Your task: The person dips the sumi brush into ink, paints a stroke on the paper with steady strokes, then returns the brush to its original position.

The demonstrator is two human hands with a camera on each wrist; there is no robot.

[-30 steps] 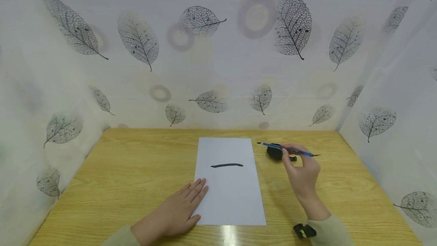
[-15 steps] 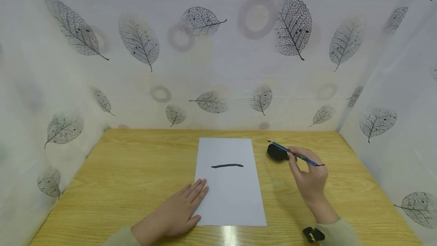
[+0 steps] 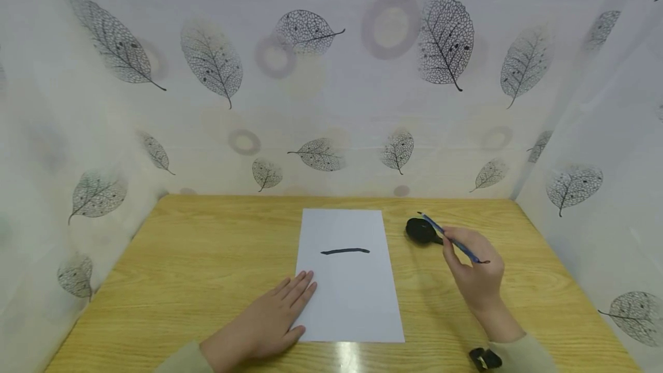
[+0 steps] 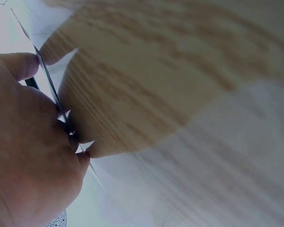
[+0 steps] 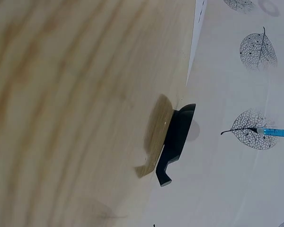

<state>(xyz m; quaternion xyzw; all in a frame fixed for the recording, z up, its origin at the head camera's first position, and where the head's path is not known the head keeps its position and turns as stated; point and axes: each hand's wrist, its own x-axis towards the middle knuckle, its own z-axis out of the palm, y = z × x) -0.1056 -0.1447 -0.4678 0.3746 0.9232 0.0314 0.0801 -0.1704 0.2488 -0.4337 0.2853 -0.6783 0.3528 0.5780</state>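
Note:
My left hand (image 3: 271,321) lies flat, its straight fingertips resting on the lower left edge of a white sheet of paper (image 3: 352,304). One black, nearly level stroke (image 3: 345,251) runs across the sheet's upper half. Right of the paper, my right hand (image 3: 479,275) pinches a slim blue writing brush (image 3: 434,224) between thumb and fingers. The brush is tilted, its dark bristle tip pointing up and left, and a small loop shows at its other end. Beside that hand is a black, short-handled spoon (image 3: 420,231); the right wrist view shows the spoon (image 5: 179,135) from the side.
Everything rests on a yellow wood-grain table (image 3: 223,235). Pale cloth walls (image 3: 331,102) printed with leaves stand at its back and both sides. A black strap piece (image 3: 486,358) with a metal part sits by the right sleeve (image 3: 523,356).
My right hand has moved right and a little toward me with the brush, which now slants more steeply. More of the black spoon shows. The left hand and paper have stayed put.

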